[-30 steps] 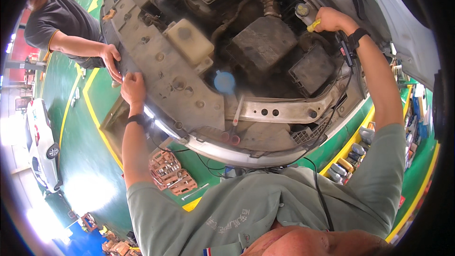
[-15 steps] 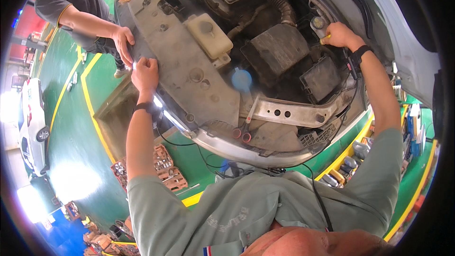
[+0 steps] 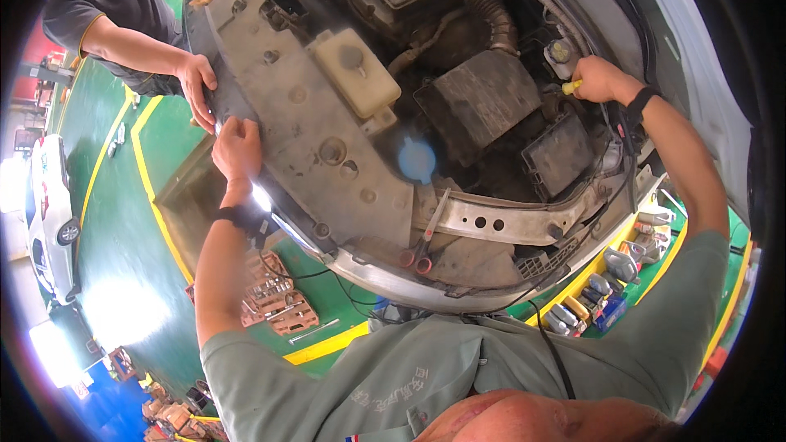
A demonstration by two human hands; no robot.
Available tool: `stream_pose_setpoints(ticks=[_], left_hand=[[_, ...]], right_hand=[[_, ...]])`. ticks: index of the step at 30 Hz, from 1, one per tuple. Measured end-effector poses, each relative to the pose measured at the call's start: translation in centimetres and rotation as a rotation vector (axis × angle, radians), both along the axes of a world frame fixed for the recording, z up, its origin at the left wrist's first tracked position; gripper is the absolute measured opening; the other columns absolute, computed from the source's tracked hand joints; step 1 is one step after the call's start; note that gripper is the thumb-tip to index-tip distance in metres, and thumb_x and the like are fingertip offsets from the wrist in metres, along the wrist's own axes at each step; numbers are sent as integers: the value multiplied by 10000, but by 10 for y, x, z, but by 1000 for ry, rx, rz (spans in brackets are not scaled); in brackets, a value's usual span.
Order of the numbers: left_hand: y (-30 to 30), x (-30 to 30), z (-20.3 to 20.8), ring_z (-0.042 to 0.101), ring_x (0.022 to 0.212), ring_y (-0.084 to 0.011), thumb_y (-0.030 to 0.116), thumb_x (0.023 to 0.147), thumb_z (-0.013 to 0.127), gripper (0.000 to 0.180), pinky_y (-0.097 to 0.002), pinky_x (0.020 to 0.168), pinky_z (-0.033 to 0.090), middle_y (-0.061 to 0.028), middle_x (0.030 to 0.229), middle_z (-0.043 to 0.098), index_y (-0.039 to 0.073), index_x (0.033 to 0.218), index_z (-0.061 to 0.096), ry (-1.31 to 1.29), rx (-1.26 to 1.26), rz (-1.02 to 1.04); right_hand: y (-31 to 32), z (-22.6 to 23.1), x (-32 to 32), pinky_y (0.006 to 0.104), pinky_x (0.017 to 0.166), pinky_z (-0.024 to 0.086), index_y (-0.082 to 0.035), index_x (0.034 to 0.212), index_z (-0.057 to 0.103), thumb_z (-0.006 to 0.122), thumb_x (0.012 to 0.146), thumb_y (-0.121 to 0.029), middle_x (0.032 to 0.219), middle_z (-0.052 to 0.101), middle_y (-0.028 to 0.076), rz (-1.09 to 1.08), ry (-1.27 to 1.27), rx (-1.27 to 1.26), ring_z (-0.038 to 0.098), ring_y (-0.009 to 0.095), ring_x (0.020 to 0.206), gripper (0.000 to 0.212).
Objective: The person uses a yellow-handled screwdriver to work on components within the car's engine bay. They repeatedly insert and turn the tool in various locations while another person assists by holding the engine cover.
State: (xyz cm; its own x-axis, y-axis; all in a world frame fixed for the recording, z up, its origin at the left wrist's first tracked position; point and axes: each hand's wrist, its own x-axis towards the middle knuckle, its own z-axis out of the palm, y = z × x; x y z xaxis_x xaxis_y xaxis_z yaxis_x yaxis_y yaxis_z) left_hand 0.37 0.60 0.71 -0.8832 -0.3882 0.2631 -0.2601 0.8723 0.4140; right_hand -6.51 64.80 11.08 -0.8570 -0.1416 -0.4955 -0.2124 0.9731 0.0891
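My right hand [image 3: 604, 80] is closed round a yellow-handled screwdriver [image 3: 572, 87], its thin shaft pointing left into the engine bay. It is just nearer than a small reservoir with a round cap [image 3: 560, 51]. On the left, my left hand [image 3: 237, 150] has its fingers curled together at the front edge of the dusty grey cover panel [image 3: 270, 106]. What those fingers hold, if anything, is hidden. A co-worker's hand [image 3: 196, 86] rests on the same edge, just beyond mine. Scissors with red handles [image 3: 426, 237] lie near the metal crossbar [image 3: 499, 223].
A whitish tank [image 3: 356, 82], a blue cap [image 3: 417, 160], a black box [image 3: 479, 98] and a ribbed hose [image 3: 487, 12] fill the bay. A cable [image 3: 630, 172] runs along the right side. An orange-brown socket case [image 3: 278, 295] and a yellow-edged tray of tools [image 3: 602, 282] are below the car.
The whole view has shifted slightly. My right hand has turned and moved a little nearer, showing more of the yellow handle. My left hand stays at the panel edge beside the co-worker's hand.
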Motion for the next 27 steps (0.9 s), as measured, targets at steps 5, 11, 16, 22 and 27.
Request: stream_pose_setpoints(ticks=[5,11,16,22,27], left_hand=[[0,0,-2,619,753,-406,340,912,607,317,-516,696,468,-154,713,612,73,749,555,0,14,-8],[1,-4,-3,626,756,-412,317,911,605,295,-520,695,471,-149,744,639,79,746,548,-47,-80,18],[1,-2,-5,626,767,-418,321,909,602,303,-524,694,468,-159,751,638,74,747,535,-46,-62,24],[3,-1,2,631,774,-422,338,915,592,309,-526,696,471,-175,755,640,81,750,543,-45,-76,7],[-3,-8,-4,634,775,-430,349,920,591,317,-531,697,473,-177,768,652,82,752,555,-32,-76,-17]], right_hand=[[7,5,-6,468,781,559,28,896,770,783,729,-211,863,715,264,-97,-56,-34,706,423,839,292],[2,2,-11,478,761,563,48,873,756,759,744,-207,848,713,266,-41,-48,18,705,437,821,286],[10,4,6,485,754,564,-3,848,754,702,762,-181,794,721,213,344,33,168,713,412,796,204],[3,1,10,478,756,569,-29,793,752,699,748,-197,796,726,193,556,32,304,722,387,804,182],[3,1,-26,482,768,571,48,856,761,784,751,-277,836,722,269,101,-75,90,719,420,832,342]])
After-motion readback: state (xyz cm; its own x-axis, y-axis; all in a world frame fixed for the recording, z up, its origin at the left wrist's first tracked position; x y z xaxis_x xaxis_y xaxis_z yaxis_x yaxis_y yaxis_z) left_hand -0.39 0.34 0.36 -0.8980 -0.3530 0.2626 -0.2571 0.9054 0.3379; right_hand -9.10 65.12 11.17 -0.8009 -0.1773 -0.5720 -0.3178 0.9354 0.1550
